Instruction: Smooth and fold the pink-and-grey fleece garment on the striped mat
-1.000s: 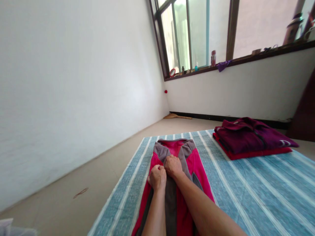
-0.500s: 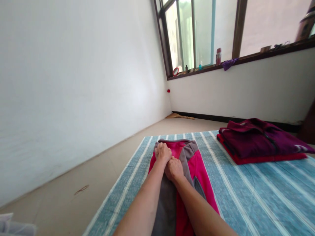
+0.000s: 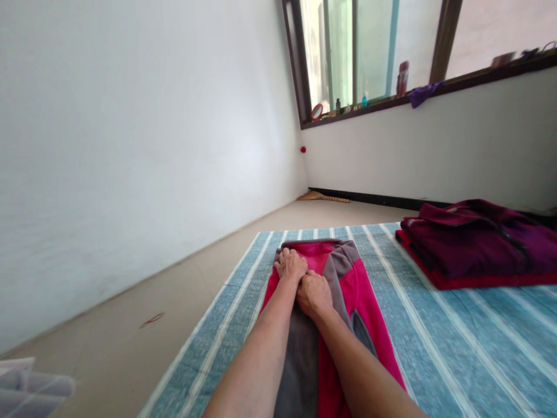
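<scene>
A pink and grey jacket (image 3: 374,302) lies folded lengthwise on a blue striped sheet (image 3: 226,313), its collar end pointing away from me. My left hand (image 3: 290,265) rests on the upper left part of the jacket, fingers slightly apart over the cloth. Just below and to the right, my right hand (image 3: 315,293) is closed with curled fingers on the jacket's grey fabric, close against the left hand. My forearms cover much of the jacket's lower half, and the right fingertips are hidden.
Folded dark purple and red clothes (image 3: 474,244) are stacked at the right on the sheet. A white wall (image 3: 152,145) rises at the left. A broom (image 3: 324,197) lies in the floor corner. Bottles, a mirror (image 3: 317,112) and a purple cloth (image 3: 424,94) sit along the windowsill.
The view has shifted slightly, so the window and clothes stack appear further right and higher. Both hands stay on the upper part of the jacket, almost unmoved against it.
</scene>
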Tool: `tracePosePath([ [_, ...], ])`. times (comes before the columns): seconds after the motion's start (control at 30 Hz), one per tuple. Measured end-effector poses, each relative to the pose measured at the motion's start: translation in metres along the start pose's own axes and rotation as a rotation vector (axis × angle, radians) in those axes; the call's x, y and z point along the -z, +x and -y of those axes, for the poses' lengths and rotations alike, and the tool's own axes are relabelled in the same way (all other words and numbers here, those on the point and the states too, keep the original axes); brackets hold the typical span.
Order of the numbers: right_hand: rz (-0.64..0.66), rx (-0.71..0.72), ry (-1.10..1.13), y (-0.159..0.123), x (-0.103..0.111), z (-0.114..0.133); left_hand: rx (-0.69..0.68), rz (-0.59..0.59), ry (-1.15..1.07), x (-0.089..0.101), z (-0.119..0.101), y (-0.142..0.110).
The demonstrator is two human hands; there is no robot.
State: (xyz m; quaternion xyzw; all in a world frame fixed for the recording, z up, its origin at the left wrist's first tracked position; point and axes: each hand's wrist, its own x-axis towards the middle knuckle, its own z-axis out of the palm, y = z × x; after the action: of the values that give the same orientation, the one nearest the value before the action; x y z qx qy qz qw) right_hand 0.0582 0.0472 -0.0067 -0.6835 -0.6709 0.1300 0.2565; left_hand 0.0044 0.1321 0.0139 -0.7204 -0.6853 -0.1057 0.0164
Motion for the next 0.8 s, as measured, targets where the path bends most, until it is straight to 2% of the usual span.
tracePosePath([
  [0.13, -0.003, -0.001, -0.005, 0.000, 0.000, 0.000, -0.071, -0.041, 0.003, -0.001, 0.005, -0.005],
  [0.27, 0.003, -0.003, -0.016, 0.000, -0.001, 0.000, -0.101, -0.023, 0.001, -0.003, 0.007, -0.004],
  [0.53, -0.004, -0.013, -0.039, 0.000, 0.000, 0.000, 0.036, 0.068, -0.050, -0.008, 0.002, 0.009],
  [0.8, 0.001, -0.016, -0.032, -0.001, 0.002, 0.001, 0.070, 0.003, -0.077, -0.010, -0.001, 0.011],
])
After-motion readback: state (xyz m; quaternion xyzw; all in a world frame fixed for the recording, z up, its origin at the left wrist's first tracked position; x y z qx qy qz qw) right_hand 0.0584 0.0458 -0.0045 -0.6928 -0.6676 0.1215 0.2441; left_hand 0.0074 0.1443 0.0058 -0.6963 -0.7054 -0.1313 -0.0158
